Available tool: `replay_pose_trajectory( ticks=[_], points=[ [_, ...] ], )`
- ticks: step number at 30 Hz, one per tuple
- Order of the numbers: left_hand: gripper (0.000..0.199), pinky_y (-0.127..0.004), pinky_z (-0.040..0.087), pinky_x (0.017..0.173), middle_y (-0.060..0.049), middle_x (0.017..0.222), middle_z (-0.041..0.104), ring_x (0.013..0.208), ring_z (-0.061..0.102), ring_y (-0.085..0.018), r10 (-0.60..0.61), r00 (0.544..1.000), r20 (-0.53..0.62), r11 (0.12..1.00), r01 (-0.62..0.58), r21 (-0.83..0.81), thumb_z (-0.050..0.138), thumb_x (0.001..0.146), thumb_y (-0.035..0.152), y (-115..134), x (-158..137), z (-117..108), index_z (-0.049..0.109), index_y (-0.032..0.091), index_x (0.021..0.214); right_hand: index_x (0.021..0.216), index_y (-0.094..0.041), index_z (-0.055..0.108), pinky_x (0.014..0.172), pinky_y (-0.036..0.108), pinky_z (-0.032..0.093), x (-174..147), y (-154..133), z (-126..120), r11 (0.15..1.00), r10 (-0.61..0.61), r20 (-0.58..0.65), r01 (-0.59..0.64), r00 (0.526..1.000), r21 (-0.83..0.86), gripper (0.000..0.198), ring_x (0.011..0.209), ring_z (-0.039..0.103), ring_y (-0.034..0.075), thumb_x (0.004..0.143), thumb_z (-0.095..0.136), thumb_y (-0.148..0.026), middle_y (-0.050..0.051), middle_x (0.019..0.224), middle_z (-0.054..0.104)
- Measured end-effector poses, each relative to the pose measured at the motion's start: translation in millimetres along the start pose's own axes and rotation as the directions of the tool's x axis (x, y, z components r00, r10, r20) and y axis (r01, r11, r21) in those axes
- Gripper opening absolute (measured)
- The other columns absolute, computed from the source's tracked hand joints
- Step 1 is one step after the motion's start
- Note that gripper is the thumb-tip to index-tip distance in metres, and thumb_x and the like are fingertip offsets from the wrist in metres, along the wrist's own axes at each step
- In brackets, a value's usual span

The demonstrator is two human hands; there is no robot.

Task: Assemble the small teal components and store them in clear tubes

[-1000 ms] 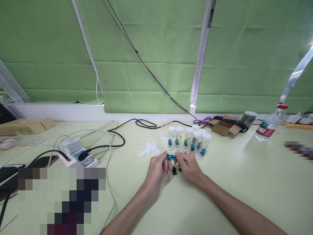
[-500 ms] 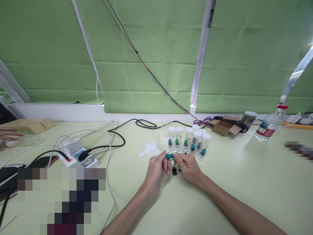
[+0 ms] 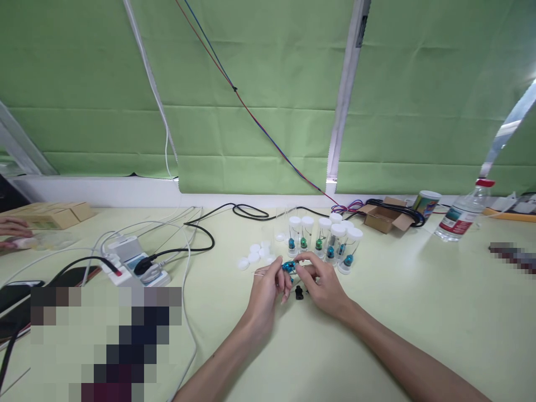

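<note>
Pinched between the thumb and fingers of my left hand (image 3: 268,285) is a small shiny blue metallic part (image 3: 288,266). Thin pale wires stick out to the left of that hand. My right hand (image 3: 322,282) is closed, with thumb and index finger at the right end of the same part; its fingers partly cover that end. Below, between the hands, a small black piece (image 3: 298,292) lies on the table. Just beyond stand several clear tubes (image 3: 307,234) with white caps, holding blue or green pieces with thin stems. White round caps (image 3: 253,257) lie loose beyond my left hand.
At the left are a white power strip (image 3: 125,262) with plugs and cables, and a cardboard box (image 3: 62,215) beside another person's hand (image 3: 14,228). An open small carton (image 3: 383,218), a can (image 3: 426,205) and a water bottle (image 3: 463,215) stand at the back right.
My right index finger has lifted and arched over the blue part's right end. The part has tilted slightly. My left hand stays almost in place. The other person's hand has shifted a little.
</note>
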State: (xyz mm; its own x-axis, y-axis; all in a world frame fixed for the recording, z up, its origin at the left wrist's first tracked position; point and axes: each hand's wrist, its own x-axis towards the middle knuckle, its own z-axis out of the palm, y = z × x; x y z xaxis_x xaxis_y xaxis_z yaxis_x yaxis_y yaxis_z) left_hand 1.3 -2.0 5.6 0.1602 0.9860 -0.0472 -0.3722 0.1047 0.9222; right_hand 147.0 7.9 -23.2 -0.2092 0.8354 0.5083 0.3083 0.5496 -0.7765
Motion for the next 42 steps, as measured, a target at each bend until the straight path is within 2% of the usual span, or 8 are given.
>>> replay_pose_trajectory(
  ticks=[11, 22, 31, 42],
  points=[
    [0.05, -0.024, 0.028, 0.041, -0.001, 0.047, 0.053, 0.04, 0.042, -0.009, -0.004, 0.999, 0.043, 1.0, 0.004, 0.001, 0.058, 0.083, 0.04, -2.4, 0.9, -0.3, 0.042, 0.018, 0.041, 0.084, -0.02, 0.051, 0.047, 0.025, 0.022, 0.6, 0.5, -0.5, 1.0, -0.018, -0.018, 0.018, 1.0, -0.014, 0.023, 0.046, 0.025, 0.011, 0.097, 0.042, -0.037, -0.009, 0.051, 0.028],
    [0.052, -0.024, 0.028, 0.042, -0.001, 0.046, 0.053, 0.039, 0.042, -0.009, -0.004, 0.998, 0.062, 0.999, 0.002, 0.039, 0.061, 0.08, 0.044, -2.7, 0.2, 0.5, 0.041, 0.018, 0.04, 0.062, -0.021, 0.04, 0.05, 0.025, 0.029, 1.7, 1.7, -1.6, 0.996, -0.035, -0.062, 0.03, 0.997, -0.087, 0.038, 0.048, 0.034, 0.01, 0.098, 0.04, -0.036, -0.005, 0.051, 0.037],
    [0.052, -0.023, 0.029, 0.042, -0.002, 0.047, 0.053, 0.04, 0.041, -0.009, -0.004, 0.997, 0.073, 0.996, -0.003, 0.085, 0.062, 0.08, 0.045, -2.3, 0.4, 0.6, 0.042, 0.018, 0.04, 0.056, -0.02, 0.037, 0.049, 0.025, 0.029, 2.3, 3.1, -1.9, 0.995, -0.048, -0.089, 0.039, 0.995, -0.092, 0.046, 0.045, 0.035, 0.01, 0.098, 0.037, -0.038, -0.005, 0.047, 0.037],
    [0.052, -0.024, 0.028, 0.042, -0.001, 0.047, 0.054, 0.039, 0.041, -0.009, -0.023, 0.998, 0.06, 0.998, 0.02, 0.058, 0.063, 0.078, 0.046, -1.9, -0.4, 2.2, 0.042, 0.018, 0.04, 0.053, -0.019, 0.041, 0.047, 0.025, 0.032, 2.7, 5.0, 0.3, 0.996, -0.042, -0.138, 0.031, 0.989, -0.078, 0.051, 0.043, 0.039, 0.01, 0.099, 0.036, -0.042, -0.003, 0.045, 0.041]
  ],
)
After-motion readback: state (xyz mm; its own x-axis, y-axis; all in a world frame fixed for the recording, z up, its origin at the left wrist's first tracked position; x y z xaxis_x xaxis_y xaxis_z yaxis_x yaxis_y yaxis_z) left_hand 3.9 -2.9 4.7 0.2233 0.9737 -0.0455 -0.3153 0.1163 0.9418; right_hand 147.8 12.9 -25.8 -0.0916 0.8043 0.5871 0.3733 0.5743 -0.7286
